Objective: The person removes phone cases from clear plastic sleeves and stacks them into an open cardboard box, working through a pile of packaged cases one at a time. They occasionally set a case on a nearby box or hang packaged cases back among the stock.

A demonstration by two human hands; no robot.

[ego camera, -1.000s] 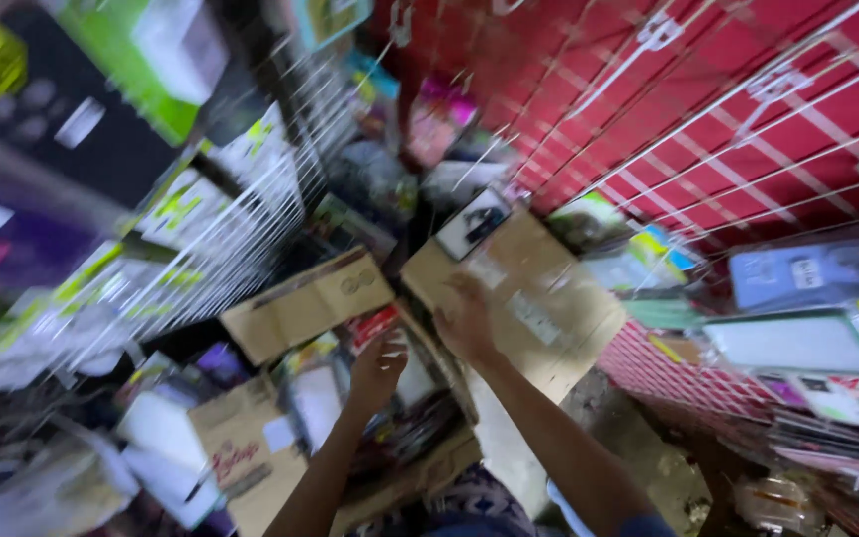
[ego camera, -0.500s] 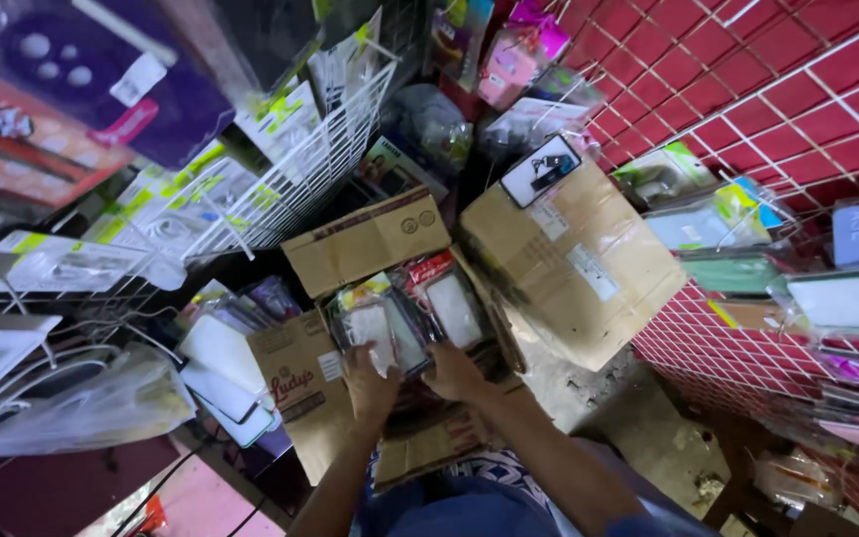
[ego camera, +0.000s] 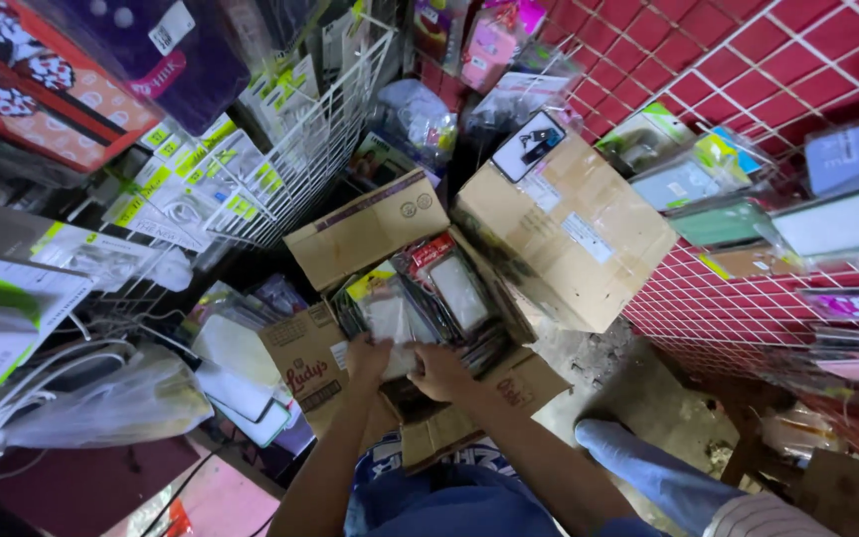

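1. Two bare hands are down in an open cardboard box [ego camera: 320, 363] on the floor, seen from the head camera looking straight down.
2. The left hand [ego camera: 368, 360] is closed on the near edge of a clear-wrapped flat packet [ego camera: 387, 320] with a yellow-green top, which stands among others packed upright in the box.
3. The right hand [ego camera: 441, 373] sits just beside the left, fingers curled down onto the same row of packets (whether it actually pinches one I cannot tell).
4. A red-topped packet [ego camera: 454, 283] lies next to the first one, further back in the box.
5. One box flap [ego camera: 365, 229] stands raised behind the packets.
6. A larger closed carton [ego camera: 574, 234] leans just right of the open box, with a small black-and-white packet [ego camera: 529, 144] on its upper corner.
7. White wire racks [ego camera: 290, 149] hung with packaged goods rise on the left; a red grid wall [ego camera: 748, 60] with more hanging packets fills the right.
8. The person's blue-clad leg [ego camera: 648, 467] shows at the bottom right.
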